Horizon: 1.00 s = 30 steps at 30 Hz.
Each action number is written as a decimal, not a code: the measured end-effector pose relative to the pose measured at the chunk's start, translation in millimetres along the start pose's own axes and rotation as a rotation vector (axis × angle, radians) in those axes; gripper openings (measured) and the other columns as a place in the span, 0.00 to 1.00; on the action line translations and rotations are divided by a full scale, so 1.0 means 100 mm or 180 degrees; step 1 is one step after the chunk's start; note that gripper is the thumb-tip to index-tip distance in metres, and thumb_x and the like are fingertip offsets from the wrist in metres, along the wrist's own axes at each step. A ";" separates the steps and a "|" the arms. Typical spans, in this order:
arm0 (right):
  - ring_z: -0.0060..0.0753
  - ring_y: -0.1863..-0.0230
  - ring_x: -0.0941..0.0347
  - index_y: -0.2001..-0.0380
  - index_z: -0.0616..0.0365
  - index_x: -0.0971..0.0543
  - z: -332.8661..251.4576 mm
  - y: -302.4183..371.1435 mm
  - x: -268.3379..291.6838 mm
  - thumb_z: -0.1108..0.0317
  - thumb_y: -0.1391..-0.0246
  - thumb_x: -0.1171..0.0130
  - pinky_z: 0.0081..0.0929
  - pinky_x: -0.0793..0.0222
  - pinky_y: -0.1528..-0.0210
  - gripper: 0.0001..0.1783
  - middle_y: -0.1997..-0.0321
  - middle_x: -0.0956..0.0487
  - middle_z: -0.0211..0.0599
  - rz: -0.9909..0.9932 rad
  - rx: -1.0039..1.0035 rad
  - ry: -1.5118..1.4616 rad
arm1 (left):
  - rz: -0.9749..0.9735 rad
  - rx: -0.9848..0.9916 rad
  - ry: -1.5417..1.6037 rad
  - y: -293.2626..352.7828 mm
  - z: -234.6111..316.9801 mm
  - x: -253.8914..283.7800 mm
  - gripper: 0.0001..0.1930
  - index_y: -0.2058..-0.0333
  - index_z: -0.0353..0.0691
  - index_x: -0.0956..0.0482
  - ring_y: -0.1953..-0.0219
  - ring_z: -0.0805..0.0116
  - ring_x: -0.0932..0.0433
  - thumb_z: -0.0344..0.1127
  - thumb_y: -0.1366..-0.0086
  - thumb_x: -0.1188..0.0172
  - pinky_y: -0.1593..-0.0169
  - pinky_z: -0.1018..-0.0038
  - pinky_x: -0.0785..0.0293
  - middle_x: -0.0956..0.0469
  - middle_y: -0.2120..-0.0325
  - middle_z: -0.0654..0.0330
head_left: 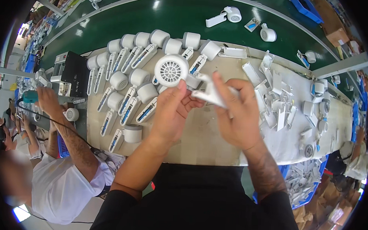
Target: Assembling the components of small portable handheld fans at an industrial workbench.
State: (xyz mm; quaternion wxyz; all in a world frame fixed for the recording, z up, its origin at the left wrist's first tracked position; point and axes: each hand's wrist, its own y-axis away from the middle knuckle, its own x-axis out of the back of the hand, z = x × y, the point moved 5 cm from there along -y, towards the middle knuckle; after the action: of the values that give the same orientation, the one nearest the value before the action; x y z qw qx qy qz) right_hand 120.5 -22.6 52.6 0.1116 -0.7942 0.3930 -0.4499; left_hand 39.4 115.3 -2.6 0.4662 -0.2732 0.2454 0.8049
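In front of my chest, my left hand (170, 114) is closed on a white handheld fan (171, 71), whose round slotted grille faces up toward me. Its thumb presses below the rim. Close beside it, my right hand (241, 111) grips a white plastic handle shell (211, 92), held slanted and blurred by motion. The shell's upper end reaches next to the fan; whether the two touch, I cannot tell. Just beyond my left hand stand several white fan units (147, 92) with open handles that show blue parts inside.
Loose white handle shells (277, 94) lie heaped on the worktable (199, 150) at right. A blue crate (308, 194) of white parts stands below the right edge. A black box (70, 75) sits at left, near a co-worker's hand with a teal tool (30, 96). Beyond runs a green conveyor (176, 16).
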 end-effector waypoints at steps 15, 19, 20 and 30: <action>0.13 0.74 0.34 0.68 0.65 0.21 0.26 0.29 -0.52 0.61 0.36 0.44 0.16 0.38 0.73 0.15 0.77 0.26 0.22 -0.0348 -0.1949 -0.2454 | 0.0352 -0.0082 -0.0343 0.10 0.04 0.23 0.09 0.60 0.36 0.21 0.76 0.79 0.27 0.35 0.33 0.38 0.71 0.80 0.31 0.21 0.75 0.65; 0.14 0.81 0.36 0.65 0.65 0.21 0.22 0.45 -0.82 0.52 0.34 0.48 0.16 0.41 0.79 0.22 0.80 0.27 0.26 -0.0509 -0.2244 -0.2505 | 0.0310 -0.0048 -0.0937 0.17 0.09 0.54 0.10 0.61 0.36 0.20 0.75 0.81 0.27 0.37 0.34 0.36 0.70 0.81 0.31 0.22 0.75 0.67; 0.15 0.80 0.34 0.68 0.63 0.20 0.24 0.48 -0.90 0.54 0.35 0.45 0.19 0.39 0.78 0.20 0.79 0.26 0.27 -0.0696 -0.2390 -0.2752 | 0.0420 -0.0019 -0.0988 0.20 0.12 0.59 0.10 0.61 0.36 0.20 0.74 0.82 0.27 0.37 0.34 0.36 0.70 0.81 0.31 0.22 0.74 0.67; 0.43 0.81 0.30 0.78 0.58 0.24 -0.27 -0.59 -1.06 0.52 0.50 0.32 0.32 0.36 0.78 0.21 0.81 0.29 0.38 -0.0825 0.0246 -0.1188 | -0.0118 -0.0596 0.0770 0.21 0.49 1.02 0.22 0.41 0.38 0.33 0.65 0.74 0.27 0.40 0.29 0.43 0.58 0.77 0.27 0.25 0.47 0.56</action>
State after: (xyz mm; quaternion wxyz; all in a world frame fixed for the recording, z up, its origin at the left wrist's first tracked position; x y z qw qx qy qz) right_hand 99.4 98.2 32.9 0.1540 -0.9026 0.2427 -0.3205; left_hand -31.8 200.8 -32.1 0.4205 -0.4149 0.2185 0.7767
